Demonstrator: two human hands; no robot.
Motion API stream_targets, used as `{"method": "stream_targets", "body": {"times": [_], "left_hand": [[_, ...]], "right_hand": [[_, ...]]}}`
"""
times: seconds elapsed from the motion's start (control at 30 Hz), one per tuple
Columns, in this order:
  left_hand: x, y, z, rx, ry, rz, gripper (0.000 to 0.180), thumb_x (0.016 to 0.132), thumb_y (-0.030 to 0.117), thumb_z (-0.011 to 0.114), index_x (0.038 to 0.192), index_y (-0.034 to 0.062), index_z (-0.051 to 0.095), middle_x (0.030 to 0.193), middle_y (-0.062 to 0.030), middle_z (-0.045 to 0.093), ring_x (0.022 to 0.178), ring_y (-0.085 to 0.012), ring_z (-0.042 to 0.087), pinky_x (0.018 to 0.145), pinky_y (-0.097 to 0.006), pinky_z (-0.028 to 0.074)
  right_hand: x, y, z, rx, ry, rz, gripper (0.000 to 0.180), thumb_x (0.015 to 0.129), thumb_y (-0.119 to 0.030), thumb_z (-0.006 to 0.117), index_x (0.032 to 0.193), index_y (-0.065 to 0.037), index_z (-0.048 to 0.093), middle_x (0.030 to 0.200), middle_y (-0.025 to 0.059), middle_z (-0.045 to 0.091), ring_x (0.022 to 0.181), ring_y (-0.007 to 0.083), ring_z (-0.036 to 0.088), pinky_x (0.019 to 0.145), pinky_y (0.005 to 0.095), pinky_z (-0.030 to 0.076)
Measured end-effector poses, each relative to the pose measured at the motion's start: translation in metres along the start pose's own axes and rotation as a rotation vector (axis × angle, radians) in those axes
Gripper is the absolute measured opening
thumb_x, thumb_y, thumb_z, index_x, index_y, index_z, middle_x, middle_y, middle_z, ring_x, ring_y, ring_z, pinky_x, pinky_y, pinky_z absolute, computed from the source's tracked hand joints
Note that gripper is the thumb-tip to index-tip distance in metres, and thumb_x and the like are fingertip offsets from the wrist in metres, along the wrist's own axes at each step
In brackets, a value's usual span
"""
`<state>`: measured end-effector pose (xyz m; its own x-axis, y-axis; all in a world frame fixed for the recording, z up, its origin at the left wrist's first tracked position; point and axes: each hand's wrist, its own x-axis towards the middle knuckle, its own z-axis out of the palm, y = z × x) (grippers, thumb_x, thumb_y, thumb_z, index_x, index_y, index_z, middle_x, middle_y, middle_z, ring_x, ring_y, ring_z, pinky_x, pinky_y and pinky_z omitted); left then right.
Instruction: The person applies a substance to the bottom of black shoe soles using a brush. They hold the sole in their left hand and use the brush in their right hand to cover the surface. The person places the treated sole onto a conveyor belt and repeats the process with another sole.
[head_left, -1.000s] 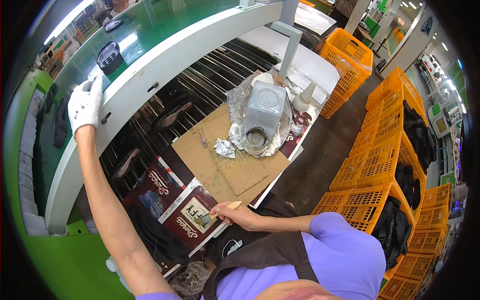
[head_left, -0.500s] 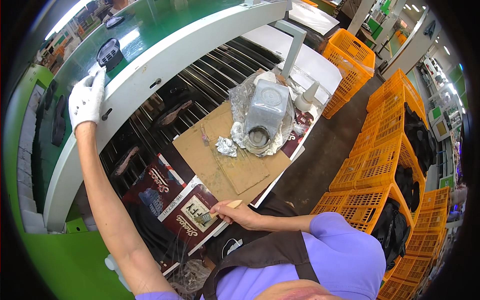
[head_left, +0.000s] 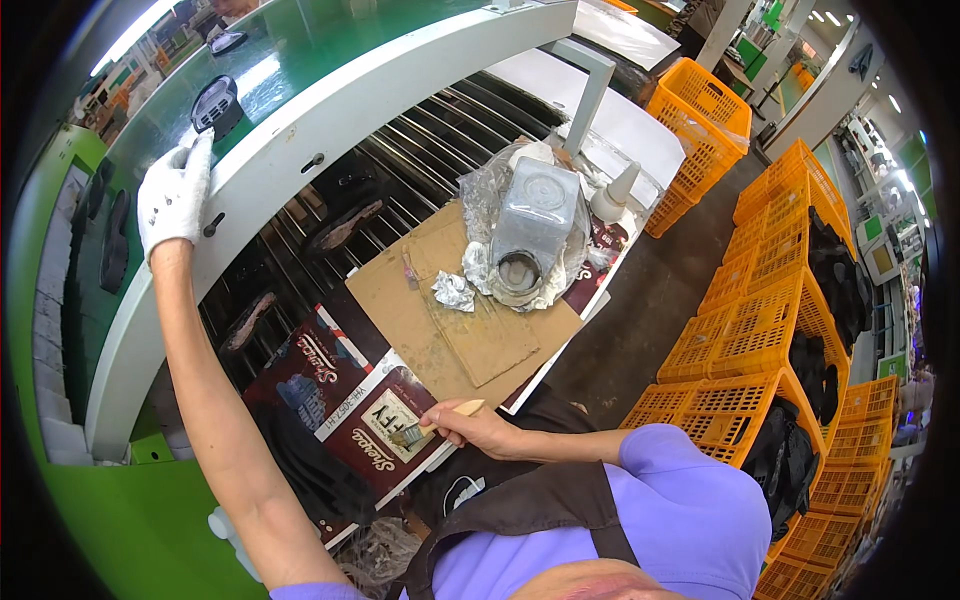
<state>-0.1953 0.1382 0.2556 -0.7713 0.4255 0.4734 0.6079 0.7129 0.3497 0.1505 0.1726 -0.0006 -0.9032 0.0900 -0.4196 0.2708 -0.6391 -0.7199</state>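
Observation:
My left hand [head_left: 175, 195], in a white glove, reaches over the pale frame to the green conveyor belt [head_left: 265, 95]. Its fingers are stretched out, with the tips at the near end of a black shoe sole [head_left: 217, 106]; whether they press on it is hard to see. My right hand [head_left: 470, 428], bare, is closed round the wooden handle of a flat brush [head_left: 410, 434]. The bristles are over a dark red printed carton [head_left: 375, 450]. Beyond the brush, a clear plastic jar [head_left: 518, 275] lies tilted in crumpled plastic on a cardboard sheet [head_left: 400, 300].
Crumpled white paper [head_left: 453, 292] and a white nozzle bottle [head_left: 613, 195] are near the jar. Metal rollers [head_left: 420, 140] run behind the cardboard, with dark shoe parts [head_left: 345, 225] among them. Orange crates [head_left: 725, 330] holding black pieces stand stacked to the right.
My left hand and the sole at its fingertips have shifted very slightly. The right hand keeps its hold on the brush in almost the same place.

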Motion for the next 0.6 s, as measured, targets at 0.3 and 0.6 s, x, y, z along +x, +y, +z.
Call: {"method": "stream_targets", "body": {"times": [0.3, 0.6], "left_hand": [[-0.001, 0.0023, -0.0011, -0.01, -0.01, -0.017, 0.052, 0.083, 0.05, 0.05, 0.091, 0.0005, 0.064, 0.082, -0.0184, 0.063, 0.076, -0.0313, 0.06, 0.073, -0.034, 0.044], [0.0004, 0.0024, -0.0001, -0.01, -0.026, -0.02, 0.05, 0.084, 0.049, 0.049, 0.091, 0.0009, 0.064, 0.083, -0.0186, 0.063, 0.077, -0.0322, 0.059, 0.073, -0.035, 0.044]], "right_hand": [[0.0013, 0.0015, 0.0, 0.012, -0.001, 0.003, 0.025, 0.091, -0.026, 0.055, 0.097, -0.003, 0.064, 0.069, -0.0031, 0.048, 0.056, 0.0034, 0.043, 0.049, 0.0178, 0.034], [0.0001, 0.0004, -0.0004, 0.009, -0.004, 0.002, 0.026, 0.091, -0.027, 0.055, 0.097, -0.004, 0.064, 0.069, -0.0031, 0.049, 0.057, 0.0035, 0.043, 0.05, 0.0179, 0.034]]}}
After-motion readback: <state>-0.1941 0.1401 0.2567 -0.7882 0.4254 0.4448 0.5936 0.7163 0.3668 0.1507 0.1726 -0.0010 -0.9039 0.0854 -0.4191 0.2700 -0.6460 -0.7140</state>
